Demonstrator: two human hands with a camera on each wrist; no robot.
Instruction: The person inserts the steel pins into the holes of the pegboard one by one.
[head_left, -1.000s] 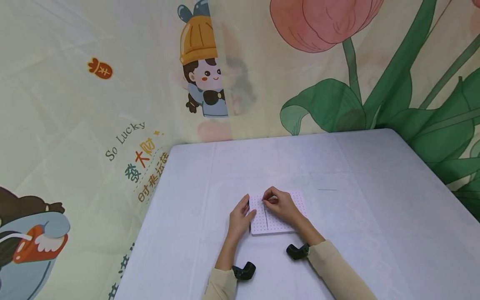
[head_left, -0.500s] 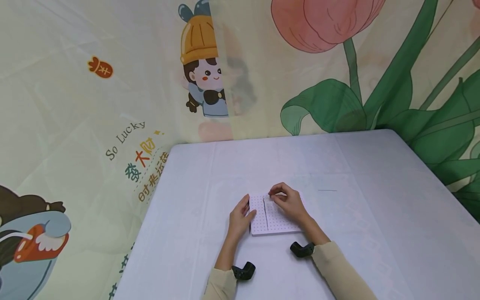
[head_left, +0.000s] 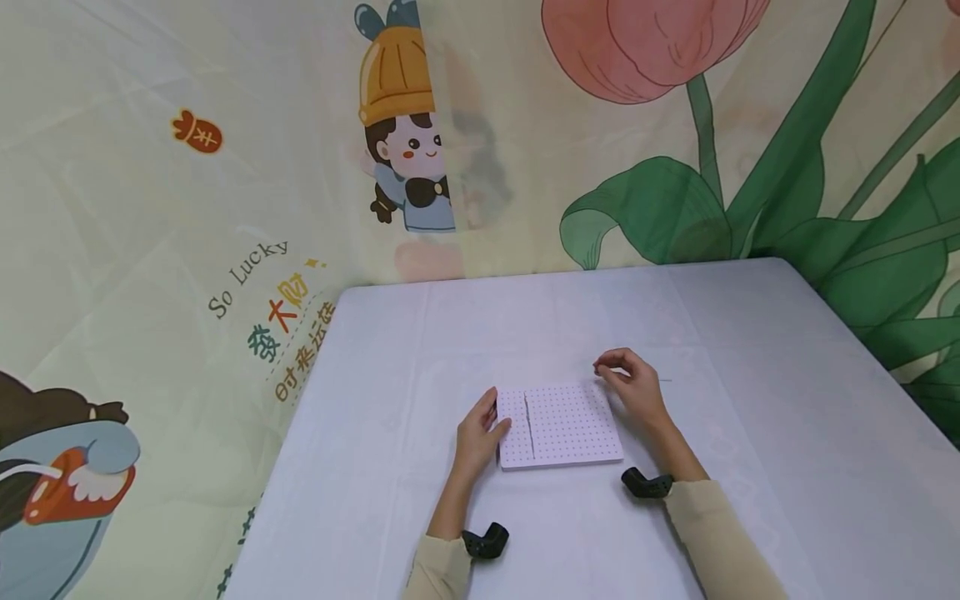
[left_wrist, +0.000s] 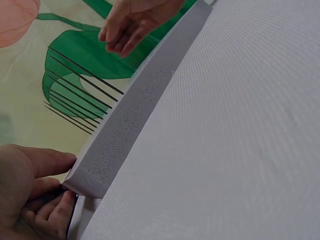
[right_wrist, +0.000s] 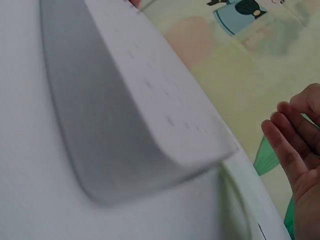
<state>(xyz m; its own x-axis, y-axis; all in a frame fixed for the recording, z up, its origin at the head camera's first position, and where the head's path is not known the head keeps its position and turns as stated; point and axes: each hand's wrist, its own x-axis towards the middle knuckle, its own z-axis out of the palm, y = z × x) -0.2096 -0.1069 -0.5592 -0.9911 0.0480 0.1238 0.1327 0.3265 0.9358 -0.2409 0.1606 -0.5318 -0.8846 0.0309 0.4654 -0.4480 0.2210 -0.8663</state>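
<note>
A white pegboard [head_left: 573, 425] with a grid of small holes lies on the table. Several thin dark rods [left_wrist: 82, 82] stand in a row from its top; from the head they look like one dark line near the left side. My left hand [head_left: 477, 433] grips the board's left edge, thumb on top and fingers beneath the corner in the left wrist view. Just past the board's far right corner, my right hand [head_left: 633, 387] is raised with fingers loosely bent, and I see nothing between them. Beside it a thin dark rod [head_left: 666, 380] lies on the table, partly hidden by that hand.
The white-covered table [head_left: 405, 367] reaches back to a printed cloth backdrop [head_left: 495, 125]. A black wrist camera [head_left: 486, 542] sits on the left wrist, another black camera [head_left: 647, 483] on the right.
My right hand has moved from above the row of rods to the right, off the board. The left hand stays on the board's left edge.
</note>
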